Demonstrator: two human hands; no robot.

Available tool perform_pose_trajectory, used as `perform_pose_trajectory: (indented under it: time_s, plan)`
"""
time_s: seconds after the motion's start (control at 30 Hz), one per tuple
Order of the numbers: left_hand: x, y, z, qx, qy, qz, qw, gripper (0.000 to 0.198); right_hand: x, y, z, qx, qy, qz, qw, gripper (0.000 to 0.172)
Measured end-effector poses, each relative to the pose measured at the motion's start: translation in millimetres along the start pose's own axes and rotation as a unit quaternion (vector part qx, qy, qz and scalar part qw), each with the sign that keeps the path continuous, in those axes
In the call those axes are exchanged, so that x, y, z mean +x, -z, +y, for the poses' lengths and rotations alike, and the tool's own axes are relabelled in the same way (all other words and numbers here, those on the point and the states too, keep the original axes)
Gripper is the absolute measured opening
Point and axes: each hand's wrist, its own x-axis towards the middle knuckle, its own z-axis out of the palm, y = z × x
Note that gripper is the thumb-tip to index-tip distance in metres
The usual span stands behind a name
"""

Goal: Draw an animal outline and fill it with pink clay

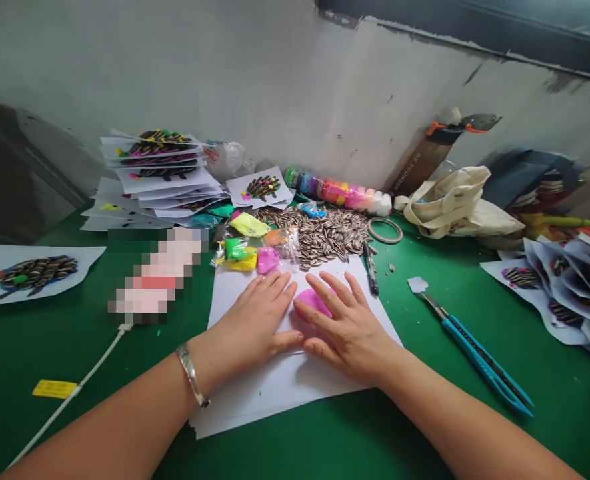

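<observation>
A white sheet of paper (269,387) lies on the green table in front of me. A flat pink lump of clay (313,299) sits on it. My right hand (342,323) lies flat over the clay, fingers stretched out and pressing on it. My left hand (257,319) rests flat on the paper just left of the clay, fingers out, thumb near the right hand. A silver bracelet (193,375) is on my left wrist.
A heap of sunflower seeds (325,235) and small clay bags (245,248) lie beyond the paper. A black pen (371,268), blue utility knife (479,357), tape ring (385,230), cloth bag (449,203), stacked seed pictures (157,173) and a white cable (75,390) surround it.
</observation>
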Motion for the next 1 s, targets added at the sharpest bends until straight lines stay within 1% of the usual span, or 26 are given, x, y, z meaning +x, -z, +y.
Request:
perform_pose_trajectory:
  time_s: [0.13, 0.37, 0.47, 0.6, 0.73, 0.87, 1.0]
  plan:
    - [-0.6, -0.1, -0.2, 0.011, -0.01, 0.001, 1.0, 0.082, -2.8, -0.7, -1.6, -0.007, -0.002, -0.004, 1.0, 0.053]
    - [-2.5, 1.9, 0.7, 0.009, -0.005, 0.003, 1.0, 0.08, -11.3, 5.2, -0.3, -0.021, -0.004, -0.027, 0.999, 0.056]
    - [-2.6, 1.6, 0.5, 0.005, -0.011, 0.007, 1.0, 0.081, -14.8, 4.7, -3.7, -0.018, -0.009, -0.038, 0.999, 0.054]
    - [-2.6, 3.0, 1.5, -0.006, -0.005, 0.007, 1.0, 0.081, -15.8, 0.8, -8.4, -0.013, -0.021, -0.021, 0.999, 0.051]
    - [-3.4, 7.6, 4.2, -0.015, 0.007, -0.001, 1.0, 0.079, -18.7, -0.3, -7.6, -0.025, -0.023, 0.003, 0.999, 0.054]
    - [-4.0, 10.5, 5.4, -0.016, 0.009, -0.021, 1.0, 0.081, -23.0, 1.1, -4.5, -0.029, -0.01, -0.014, 0.999, 0.052]
    - [-4.0, 8.2, 4.4, -0.016, 0.004, -0.005, 1.0, 0.079, -24.7, 2.1, -2.8, -0.022, -0.007, -0.018, 1.0, 0.051]
